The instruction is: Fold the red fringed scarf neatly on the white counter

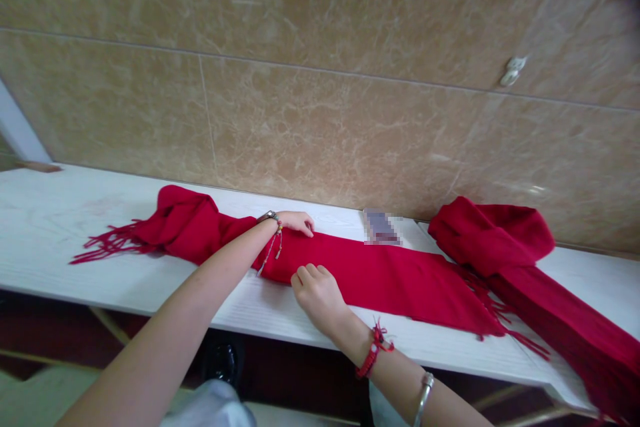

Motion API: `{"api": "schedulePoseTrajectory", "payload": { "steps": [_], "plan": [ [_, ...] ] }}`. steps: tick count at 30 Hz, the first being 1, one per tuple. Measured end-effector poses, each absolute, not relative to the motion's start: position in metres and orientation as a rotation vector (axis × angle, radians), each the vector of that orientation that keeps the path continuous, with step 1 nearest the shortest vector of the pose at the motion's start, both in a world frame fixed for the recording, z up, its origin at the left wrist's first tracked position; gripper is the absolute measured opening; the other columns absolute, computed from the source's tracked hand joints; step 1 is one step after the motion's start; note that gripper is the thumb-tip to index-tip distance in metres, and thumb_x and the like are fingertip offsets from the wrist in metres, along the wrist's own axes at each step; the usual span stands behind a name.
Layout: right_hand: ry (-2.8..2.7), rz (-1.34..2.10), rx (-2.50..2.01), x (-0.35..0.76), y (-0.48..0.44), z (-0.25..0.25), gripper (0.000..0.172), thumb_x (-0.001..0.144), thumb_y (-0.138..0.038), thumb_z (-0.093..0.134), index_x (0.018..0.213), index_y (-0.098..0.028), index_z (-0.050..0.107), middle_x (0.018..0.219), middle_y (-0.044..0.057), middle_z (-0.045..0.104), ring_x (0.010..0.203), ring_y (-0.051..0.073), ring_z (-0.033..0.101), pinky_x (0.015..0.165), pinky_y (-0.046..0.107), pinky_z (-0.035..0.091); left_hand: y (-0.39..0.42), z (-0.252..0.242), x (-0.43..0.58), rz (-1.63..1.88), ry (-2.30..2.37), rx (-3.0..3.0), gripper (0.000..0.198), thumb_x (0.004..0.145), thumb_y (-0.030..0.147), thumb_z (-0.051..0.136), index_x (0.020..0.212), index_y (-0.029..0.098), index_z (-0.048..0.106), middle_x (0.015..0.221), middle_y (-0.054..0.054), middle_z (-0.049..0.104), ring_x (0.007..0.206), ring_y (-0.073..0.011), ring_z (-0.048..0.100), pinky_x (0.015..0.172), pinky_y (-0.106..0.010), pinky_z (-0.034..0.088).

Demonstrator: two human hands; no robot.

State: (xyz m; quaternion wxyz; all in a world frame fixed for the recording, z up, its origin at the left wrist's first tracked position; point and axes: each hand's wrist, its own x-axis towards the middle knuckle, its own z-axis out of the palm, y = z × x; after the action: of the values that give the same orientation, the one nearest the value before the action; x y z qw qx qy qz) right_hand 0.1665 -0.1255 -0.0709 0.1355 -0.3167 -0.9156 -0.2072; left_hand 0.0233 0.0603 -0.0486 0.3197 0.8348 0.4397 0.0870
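Note:
A long red scarf [395, 273] with fringed ends lies stretched along a white table [60, 240]. Its left part is bunched up, with fringe trailing to the left. My left hand [296, 221] reaches across to the scarf's far edge, fingers curled on the fabric. My right hand [317, 292] is at the near edge, fingers bent and pinching the cloth. A red string bracelet and a metal bangle are on my right wrist, a beaded bracelet on my left.
A second red scarf [505, 237] is heaped at the right and hangs over the table's right end. A small blurred card [383, 227] lies at the table's back edge. A marble-tiled wall [320, 93] rises right behind the table.

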Motion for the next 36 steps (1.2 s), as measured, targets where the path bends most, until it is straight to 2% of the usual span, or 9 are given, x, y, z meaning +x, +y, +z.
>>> {"api": "schedulePoseTrajectory", "payload": {
  "steps": [3,6,8,13,22,27,30,33,36],
  "plan": [
    [-2.641,-0.624,-0.862,0.169,-0.127,-0.07,0.016,0.084,-0.007,0.047,0.076,-0.015,0.058,0.072,0.005,0.059,0.067,0.018,0.053,0.055,0.03,0.037,0.058,-0.048,0.023,0.298,1.147,2.149,0.028,0.061,0.025,0.069,0.087,0.013,0.066,0.07,0.0,0.063,0.068,-0.0136,0.054,0.064,-0.021,0.037],
    [-2.571,-0.655,-0.826,0.176,-0.127,-0.064,0.015,0.085,-0.007,0.047,0.078,-0.016,0.057,0.071,0.004,0.058,0.065,0.016,0.052,0.055,0.028,0.036,0.053,-0.041,0.023,0.409,1.12,2.092,0.042,0.068,0.028,0.065,0.107,0.013,0.059,0.075,-0.001,0.063,0.07,-0.0131,0.055,0.066,-0.022,0.039],
    [-2.501,-0.682,-0.832,0.183,-0.126,-0.057,0.014,0.085,-0.008,0.046,0.082,-0.016,0.057,0.069,0.003,0.057,0.063,0.016,0.052,0.055,0.027,0.036,0.049,-0.033,0.026,0.552,1.052,1.985,0.046,0.071,0.03,0.065,0.112,0.012,0.056,0.078,-0.001,0.063,0.072,-0.0129,0.056,0.069,-0.023,0.04],
    [-2.318,-0.8,-0.89,0.209,-0.128,-0.032,0.02,0.087,-0.008,0.041,0.097,-0.015,0.057,0.068,0.002,0.056,0.057,0.013,0.05,0.052,0.025,0.035,0.041,0.0,0.054,0.864,0.883,1.717,0.04,0.07,0.026,0.069,0.106,0.012,0.058,0.087,-0.004,0.063,0.079,-0.0132,0.057,0.08,-0.028,0.041],
    [-2.098,-0.926,-1.131,0.32,-0.146,-0.003,0.03,0.088,-0.007,0.032,0.103,-0.015,0.057,0.07,0.004,0.057,0.06,0.013,0.052,0.056,0.024,0.04,0.041,0.047,0.176,0.892,0.741,1.789,0.027,0.077,0.017,0.06,0.103,0.011,0.06,0.097,-0.009,0.064,0.08,-0.0126,0.059,0.082,-0.029,0.044],
    [-2.056,-0.991,-1.447,0.393,-0.159,-0.018,0.031,0.084,-0.003,0.034,0.1,-0.015,0.058,0.069,0.004,0.057,0.057,0.014,0.052,0.054,0.024,0.04,0.059,0.026,0.261,0.731,0.754,2.092,0.033,0.08,0.022,0.054,0.109,0.007,0.058,0.106,-0.013,0.063,0.088,-0.0153,0.059,0.083,-0.027,0.044],
    [-2.107,-0.906,-1.688,0.423,-0.159,-0.04,0.029,0.082,-0.003,0.037,0.096,-0.016,0.059,0.073,0.004,0.059,0.059,0.014,0.054,0.054,0.024,0.04,0.065,-0.003,0.303,0.604,0.722,2.179,0.033,0.075,0.017,0.056,0.105,0.006,0.061,0.1,-0.012,0.066,0.085,-0.0166,0.061,0.079,-0.027,0.046],
    [-2.146,-0.793,-1.89,0.44,-0.155,-0.064,0.029,0.081,-0.003,0.041,0.1,-0.016,0.059,0.081,0.007,0.062,0.07,0.016,0.058,0.06,0.024,0.044,0.064,-0.034,0.33,0.468,0.689,2.28,0.033,0.064,0.008,0.06,0.096,0.009,0.066,0.09,-0.006,0.069,0.081,-0.0163,0.061,0.076,-0.025,0.046],
    [-2.193,-0.695,-1.958,0.445,-0.15,-0.081,0.039,0.08,-0.002,0.042,0.114,-0.016,0.054,0.095,0.011,0.062,0.085,0.019,0.06,0.071,0.027,0.048,0.06,-0.058,0.339,0.393,0.66,2.378,0.035,0.059,0.003,0.059,0.091,0.013,0.068,0.088,-0.002,0.07,0.083,-0.016,0.061,0.079,-0.024,0.045]
  ]
}}
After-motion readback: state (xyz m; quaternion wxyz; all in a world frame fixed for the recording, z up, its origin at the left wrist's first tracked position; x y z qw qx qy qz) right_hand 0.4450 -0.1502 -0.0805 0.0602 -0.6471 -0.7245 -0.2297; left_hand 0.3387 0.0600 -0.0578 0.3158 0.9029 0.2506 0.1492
